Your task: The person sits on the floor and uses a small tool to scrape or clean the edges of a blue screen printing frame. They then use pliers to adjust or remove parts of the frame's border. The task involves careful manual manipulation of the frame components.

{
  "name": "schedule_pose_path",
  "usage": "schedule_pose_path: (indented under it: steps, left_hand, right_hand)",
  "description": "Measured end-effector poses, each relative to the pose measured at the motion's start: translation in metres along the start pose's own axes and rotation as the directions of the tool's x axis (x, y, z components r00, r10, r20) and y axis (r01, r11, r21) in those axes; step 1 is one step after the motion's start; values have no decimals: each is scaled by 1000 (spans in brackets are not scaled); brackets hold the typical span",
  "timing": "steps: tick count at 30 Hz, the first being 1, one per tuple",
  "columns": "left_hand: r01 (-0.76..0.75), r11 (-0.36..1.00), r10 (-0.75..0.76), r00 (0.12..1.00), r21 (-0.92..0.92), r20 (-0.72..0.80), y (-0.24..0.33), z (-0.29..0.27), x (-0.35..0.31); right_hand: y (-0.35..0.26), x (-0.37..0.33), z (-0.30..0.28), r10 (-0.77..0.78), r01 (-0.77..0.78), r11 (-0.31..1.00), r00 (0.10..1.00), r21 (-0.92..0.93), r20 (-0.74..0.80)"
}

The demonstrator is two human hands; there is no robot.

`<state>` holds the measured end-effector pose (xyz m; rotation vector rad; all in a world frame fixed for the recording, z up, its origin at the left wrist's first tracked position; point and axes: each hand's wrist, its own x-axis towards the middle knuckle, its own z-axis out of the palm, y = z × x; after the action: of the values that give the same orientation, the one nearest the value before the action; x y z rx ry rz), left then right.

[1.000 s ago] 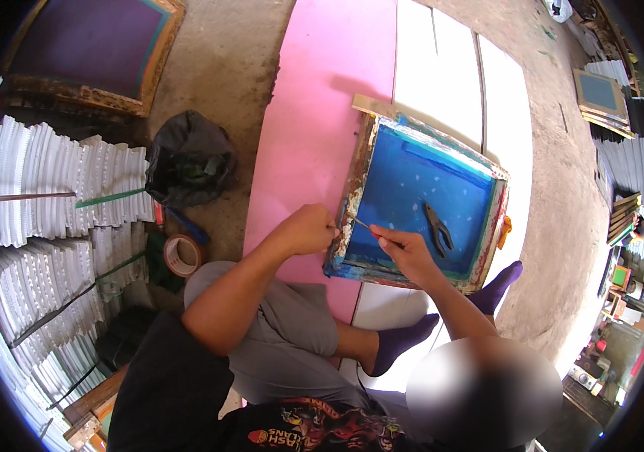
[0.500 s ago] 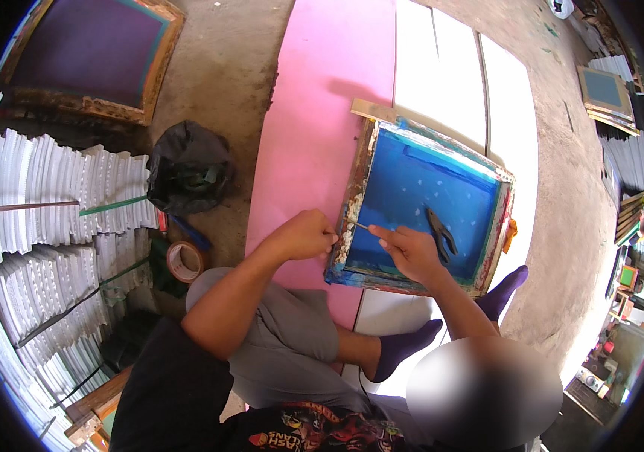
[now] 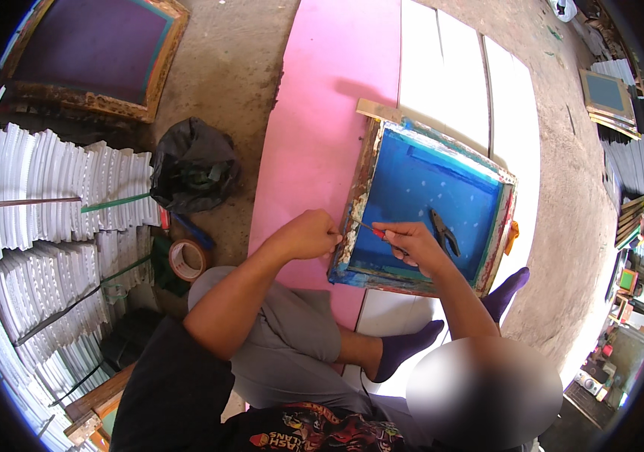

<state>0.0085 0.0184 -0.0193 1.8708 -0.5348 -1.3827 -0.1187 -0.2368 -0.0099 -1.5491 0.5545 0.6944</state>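
A screen-printing frame point(image 3: 504, 218) with worn, paint-spattered wooden sides lies before me, and blue mesh point(image 3: 404, 200) fills it. My right hand point(image 3: 418, 248) is closed round a screwdriver point(image 3: 379, 233) with a red handle, above the mesh. Its thin shaft points left, and the tip meets the frame's left side. Beside that same side, my left hand point(image 3: 309, 235) is curled into a fist, knuckles up; whatever its fingers pinch is hidden. Dark pliers point(image 3: 444, 232) rest on the mesh, just beyond my right hand.
Under the frame are pink point(image 3: 314, 113) and white boards point(image 3: 442, 90). A wooden strip point(image 3: 378, 110) juts from the frame's far left corner. Leftward are a black plastic bag point(image 3: 195, 166), a tape roll point(image 3: 186, 260), tied white stacks point(image 3: 58, 181) and another framed screen point(image 3: 92, 53).
My right hand has turned and shifted slightly right, so the screwdriver's red handle now shows. My left fist stays at the frame's left side. The whole view has shifted slightly.
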Motion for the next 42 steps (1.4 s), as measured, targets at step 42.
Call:
schedule_pose_path:
  steps: [42]
  left_hand:
    - [-14,1000,15,996,15,-91,-1,4,7]
  right_hand:
    - [39,-10,12,-249,234,962,963,-144,-99]
